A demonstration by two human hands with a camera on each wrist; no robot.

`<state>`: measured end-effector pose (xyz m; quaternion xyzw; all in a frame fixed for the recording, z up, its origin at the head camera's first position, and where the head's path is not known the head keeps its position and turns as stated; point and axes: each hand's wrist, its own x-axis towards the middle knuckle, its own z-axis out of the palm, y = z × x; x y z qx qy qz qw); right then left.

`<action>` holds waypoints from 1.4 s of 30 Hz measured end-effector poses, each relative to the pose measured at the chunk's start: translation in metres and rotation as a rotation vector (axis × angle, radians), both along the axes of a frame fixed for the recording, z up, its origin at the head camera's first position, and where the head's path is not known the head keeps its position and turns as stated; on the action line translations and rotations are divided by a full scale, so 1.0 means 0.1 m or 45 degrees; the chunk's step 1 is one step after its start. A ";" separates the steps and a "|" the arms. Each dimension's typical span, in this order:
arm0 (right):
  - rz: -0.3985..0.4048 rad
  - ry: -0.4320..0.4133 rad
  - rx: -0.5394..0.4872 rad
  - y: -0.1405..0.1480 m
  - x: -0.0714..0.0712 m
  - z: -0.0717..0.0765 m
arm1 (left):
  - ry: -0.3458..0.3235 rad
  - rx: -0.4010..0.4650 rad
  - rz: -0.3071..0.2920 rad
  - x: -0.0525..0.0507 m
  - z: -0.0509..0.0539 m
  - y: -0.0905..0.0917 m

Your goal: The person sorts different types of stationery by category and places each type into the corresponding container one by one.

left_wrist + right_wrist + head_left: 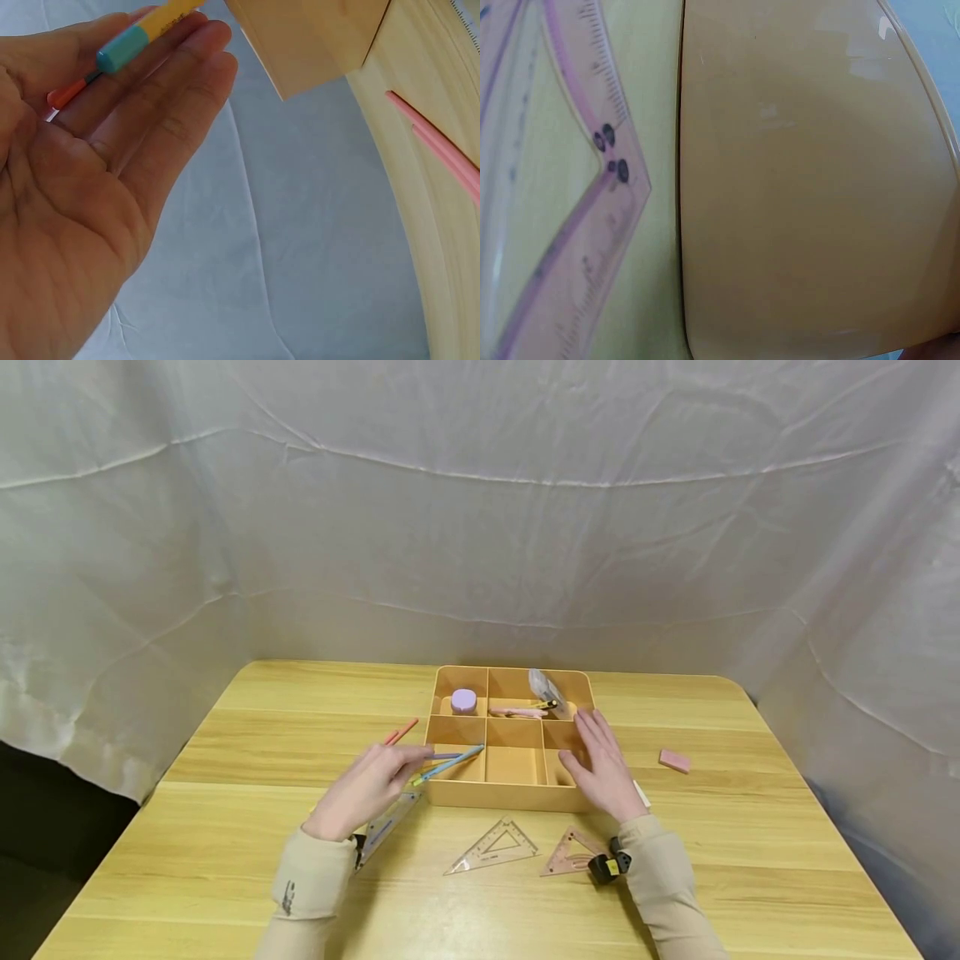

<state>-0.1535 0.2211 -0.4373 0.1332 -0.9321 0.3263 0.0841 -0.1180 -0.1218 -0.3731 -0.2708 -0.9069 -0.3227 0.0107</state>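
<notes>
My left hand [369, 787] pinches several pens between thumb and fingers over the front left compartment of an orange divided organizer box [510, 795]. Among them are a light blue pen [459, 762] and a purple pen [444, 756]. The left wrist view shows a yellow pen with a teal end [142, 39] and a red-orange tip [69, 96] at the fingers. My right hand [606, 772] rests on the box's right edge, fingers extended, holding nothing visible. In the right wrist view the box wall [810, 180] fills most of the picture.
A purple round-cornered case [463, 700] sits in the back left compartment; a pink item [517, 712] and a clear item [546, 687] lie in the back right. Around the box are red pens [402, 732], a pink eraser [674, 761], a clear set square [480, 862] and a pink one [558, 865].
</notes>
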 end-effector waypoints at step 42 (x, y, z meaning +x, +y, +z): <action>-0.003 -0.009 -0.001 -0.01 0.00 0.01 | -0.036 -0.080 0.048 0.01 -0.04 -0.03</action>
